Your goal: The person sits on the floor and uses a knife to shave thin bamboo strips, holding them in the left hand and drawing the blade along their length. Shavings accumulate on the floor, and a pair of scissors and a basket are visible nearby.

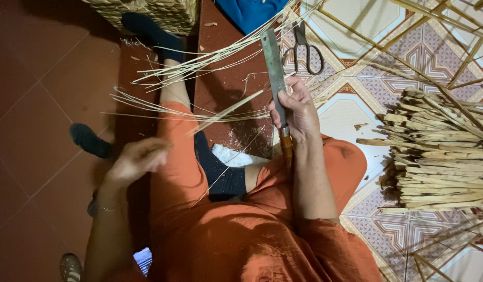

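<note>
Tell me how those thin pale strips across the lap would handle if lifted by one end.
The strips look long and very thin, so they would probably droop and flex. They seem light, likely easy to scatter. Loosely fanned, they may tangle rather than lift together. The right hand grips a knife.

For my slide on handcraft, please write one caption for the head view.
Right hand grips a long flat metal blade; blurred left hand pulls a thin pale cane strip over orange-clad knees.
</note>
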